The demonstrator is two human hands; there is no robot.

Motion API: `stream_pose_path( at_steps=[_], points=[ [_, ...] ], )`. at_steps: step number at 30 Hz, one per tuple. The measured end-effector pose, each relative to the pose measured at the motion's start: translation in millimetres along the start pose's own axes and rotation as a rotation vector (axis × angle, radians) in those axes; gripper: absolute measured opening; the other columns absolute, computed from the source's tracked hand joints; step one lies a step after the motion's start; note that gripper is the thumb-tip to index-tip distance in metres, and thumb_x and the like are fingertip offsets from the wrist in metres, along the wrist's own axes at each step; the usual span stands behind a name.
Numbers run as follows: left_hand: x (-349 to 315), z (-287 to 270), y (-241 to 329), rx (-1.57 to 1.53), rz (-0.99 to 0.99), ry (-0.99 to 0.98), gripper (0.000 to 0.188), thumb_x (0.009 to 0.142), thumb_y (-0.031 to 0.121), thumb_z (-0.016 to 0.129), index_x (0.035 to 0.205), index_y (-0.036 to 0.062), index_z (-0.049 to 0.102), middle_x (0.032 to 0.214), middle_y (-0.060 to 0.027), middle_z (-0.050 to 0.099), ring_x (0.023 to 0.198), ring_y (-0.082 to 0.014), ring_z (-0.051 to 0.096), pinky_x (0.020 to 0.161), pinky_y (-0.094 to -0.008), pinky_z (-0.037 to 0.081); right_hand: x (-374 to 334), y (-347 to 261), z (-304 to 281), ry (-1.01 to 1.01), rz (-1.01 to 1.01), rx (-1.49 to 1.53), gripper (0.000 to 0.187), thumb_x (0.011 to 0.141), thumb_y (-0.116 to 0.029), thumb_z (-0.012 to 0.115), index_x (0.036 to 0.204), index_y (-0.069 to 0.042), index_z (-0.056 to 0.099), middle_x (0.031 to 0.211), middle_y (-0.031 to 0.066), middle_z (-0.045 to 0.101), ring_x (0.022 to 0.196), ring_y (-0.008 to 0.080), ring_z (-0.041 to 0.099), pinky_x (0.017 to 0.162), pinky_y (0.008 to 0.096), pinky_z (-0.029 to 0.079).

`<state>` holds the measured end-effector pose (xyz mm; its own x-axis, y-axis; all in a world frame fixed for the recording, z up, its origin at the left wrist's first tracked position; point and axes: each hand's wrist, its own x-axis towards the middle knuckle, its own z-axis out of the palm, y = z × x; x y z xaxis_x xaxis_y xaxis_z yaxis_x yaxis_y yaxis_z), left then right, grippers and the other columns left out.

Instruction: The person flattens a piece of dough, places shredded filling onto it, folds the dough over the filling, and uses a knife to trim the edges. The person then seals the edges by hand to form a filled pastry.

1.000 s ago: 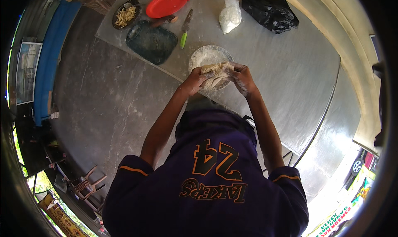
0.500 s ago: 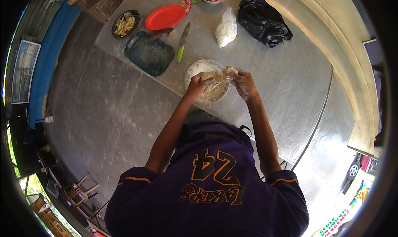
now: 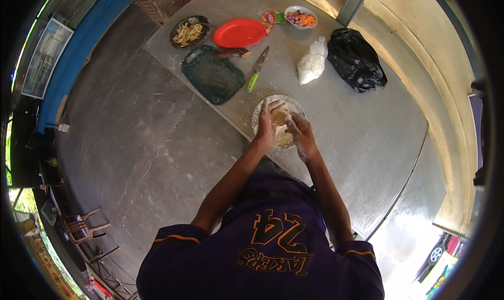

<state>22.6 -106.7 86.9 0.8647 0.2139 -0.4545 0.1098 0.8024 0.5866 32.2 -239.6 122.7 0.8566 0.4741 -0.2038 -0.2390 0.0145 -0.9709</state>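
Observation:
A round plate (image 3: pixel 296 107) with a patterned rim stands near the table's front edge, with white flour in it. A tan, floury, dough-like lump (image 3: pixel 280 116) shows between my hands, over the plate; whether it rests there or is held up I cannot tell. My left hand (image 3: pixel 266 122) is on edge at the plate's left side, fingers stretched out along the lump. On the right, my right hand (image 3: pixel 301 134) has its fingers bent together at the lump's edge, with something whitish at the tips. Flour coats the fingers of both hands.
Beyond the plate lie a green-handled knife (image 3: pixel 255 71), a dark green tray (image 3: pixel 212 76), a red oval plate (image 3: pixel 240 33) and a bowl of pale strips (image 3: pixel 189 33). Farther right are a bag of white powder (image 3: pixel 313 63), a black plastic bag (image 3: pixel 357 61) and a bowl of chopped vegetables (image 3: pixel 301 18).
Both hands held the lump up between them before; now they are lower over the plate, and my left fingers have straightened. The whole view has shifted, moving the table's things rightward and down.

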Motion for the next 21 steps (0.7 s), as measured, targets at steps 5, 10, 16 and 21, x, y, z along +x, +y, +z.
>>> stream_pose_path(
  at_steps=[5, 10, 16, 21],
  points=[
    [-17.1, 17.7, 15.9, -0.17, -0.028, -0.087, 0.064, 0.106, 0.051, 0.026, 0.136, -0.0017, 0.046, 0.136, -0.0228, 0.054, 0.133, -0.0351, 0.049, 0.108, -0.0469, 0.044, -11.0, -0.4, 28.3, 0.104, -0.427, -0.735, 0.034, 0.094, -0.009, 0.058, 0.126, 0.001, 0.061, 0.13, 0.0221, 0.059, 0.124, 0.0334, 0.052, 0.105, 0.0437, 0.037],
    [-16.5, 14.7, 31.5, 0.058, -0.115, 0.005, 0.058, 0.107, 0.049, 0.03, 0.126, 0.0005, 0.055, 0.125, -0.0178, 0.061, 0.113, -0.028, 0.061, 0.099, -0.0433, 0.052, -28.8, -25.1, 45.8, -0.014, -0.41, -1.326, 0.048, 0.088, -0.006, 0.059, 0.136, -0.004, 0.056, 0.158, 0.0283, 0.02, 0.143, 0.0475, 0.025, 0.116, 0.0544, 0.022],
    [-15.8, 19.4, 41.5, -0.227, -0.02, -0.177, 0.062, 0.105, 0.05, 0.037, 0.116, -0.0073, 0.059, 0.121, -0.0197, 0.063, 0.112, -0.0298, 0.061, 0.1, -0.0413, 0.051, -6.5, -40.8, 34.2, 0.195, -0.242, -0.24, 0.071, 0.098, -0.028, 0.061, 0.155, -0.011, 0.023, 0.158, 0.0235, 0.023, 0.144, 0.0379, 0.03, 0.109, 0.0537, 0.039],
    [-25.4, 40.9, 31.7, -0.283, -0.092, -0.203, 0.066, 0.105, 0.048, 0.038, 0.126, -0.0128, 0.053, 0.132, -0.023, 0.057, 0.121, -0.035, 0.058, 0.108, -0.0431, 0.046, -2.3, -27.7, 29.2, -0.158, 0.215, 0.545, 0.062, 0.104, -0.036, 0.053, 0.154, -0.011, 0.026, 0.151, 0.0099, 0.04, 0.136, 0.0253, 0.043, 0.107, 0.0495, 0.042]
  ],
)
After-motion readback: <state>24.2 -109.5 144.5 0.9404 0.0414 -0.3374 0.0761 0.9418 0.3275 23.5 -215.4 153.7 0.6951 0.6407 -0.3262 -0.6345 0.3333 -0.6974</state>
